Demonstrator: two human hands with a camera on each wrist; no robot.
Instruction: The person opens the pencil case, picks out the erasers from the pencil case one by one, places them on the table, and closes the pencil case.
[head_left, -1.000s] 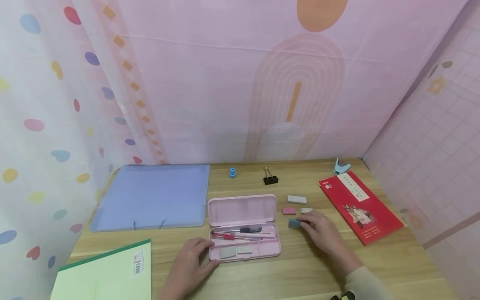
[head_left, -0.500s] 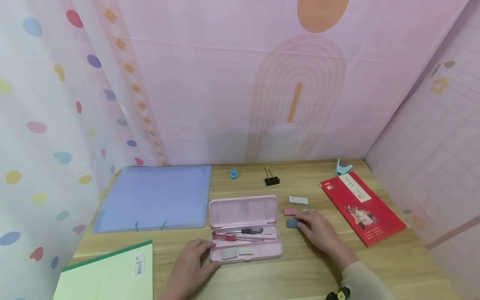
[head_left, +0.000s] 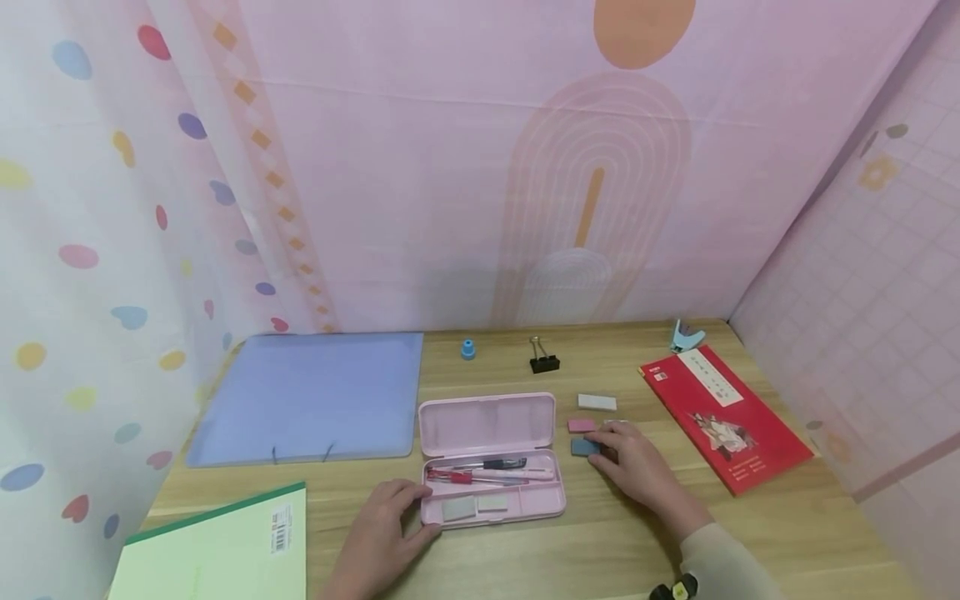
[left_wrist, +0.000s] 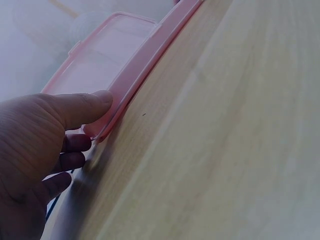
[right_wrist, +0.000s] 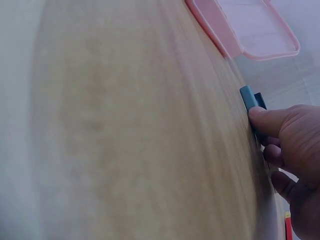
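The person's right hand grasps a dark blue eraser lying on the bench, just right of the open pink pencil case; the left hand steadies the case's near-left corner, thumb on its rim. Judged as pickup under way: next comes lifting the eraser and carrying it left to the case.

Both hands low (fingers curled)

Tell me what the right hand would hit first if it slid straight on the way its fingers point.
The right hand already touches the small dark blue eraser. Going on up-left, it would probably meet the open pink plastic pencil case next, near its lid; depth is uncertain.
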